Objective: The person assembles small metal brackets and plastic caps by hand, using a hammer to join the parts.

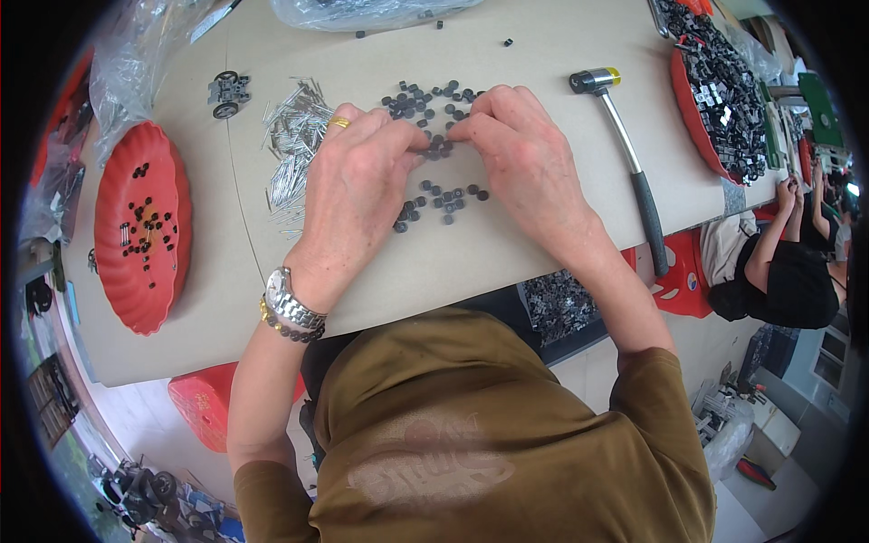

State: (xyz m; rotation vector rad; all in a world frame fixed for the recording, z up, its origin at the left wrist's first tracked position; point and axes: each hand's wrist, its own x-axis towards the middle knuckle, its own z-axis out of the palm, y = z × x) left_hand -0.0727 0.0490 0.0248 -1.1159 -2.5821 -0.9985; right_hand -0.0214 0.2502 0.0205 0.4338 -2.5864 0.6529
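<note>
Brown shirt (pixel 416 380), palm-down hands (pixel 358 176) (pixel 525 154), perhaps pinched

small, dark, round pieces (pixel 438 141), short and drum-like, lie loose on the pale bench (pixel 407 271). most form a ragged cluster, several touching, others just apart; a smaller, looser group sits nearer the bench's front edge. a few similar ones lie farther off, singly. some sit by the fingertips of both hands (pixel 525 149), and whether any is gripped can't be told.
</note>
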